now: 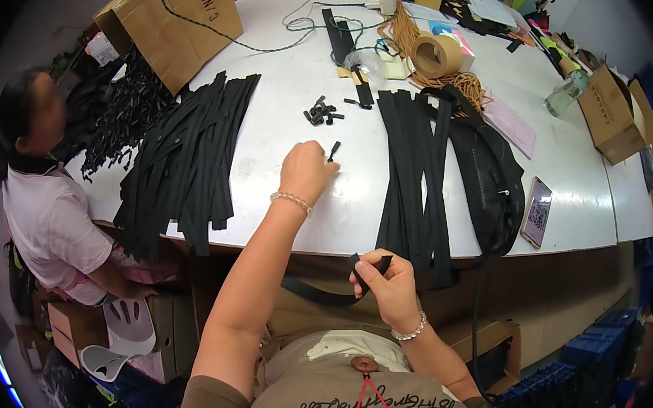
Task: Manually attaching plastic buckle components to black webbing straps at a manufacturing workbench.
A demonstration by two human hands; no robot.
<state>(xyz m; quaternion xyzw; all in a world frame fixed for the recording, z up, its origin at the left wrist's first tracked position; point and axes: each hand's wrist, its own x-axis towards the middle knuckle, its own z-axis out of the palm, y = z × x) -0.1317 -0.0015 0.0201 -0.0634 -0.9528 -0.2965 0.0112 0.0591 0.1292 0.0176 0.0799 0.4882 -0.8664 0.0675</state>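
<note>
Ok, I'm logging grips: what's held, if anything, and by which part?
Right hand: black strap, near one end. Left hand, beside a black piece: can't tell.

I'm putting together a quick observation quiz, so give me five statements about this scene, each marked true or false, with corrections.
1. The right hand holds a black strap. True.
2. The left hand is holding a roll of tape. False: it is over the table beside a single black piece; whether it grips that piece is unclear.
3. A small pile of black pieces lies on the table beyond the left hand. True.
4. The phone lies to the left of the black bag. False: it lies to the bag's right.
5. The left wrist is bare. False: it wears a beaded bracelet.
</note>
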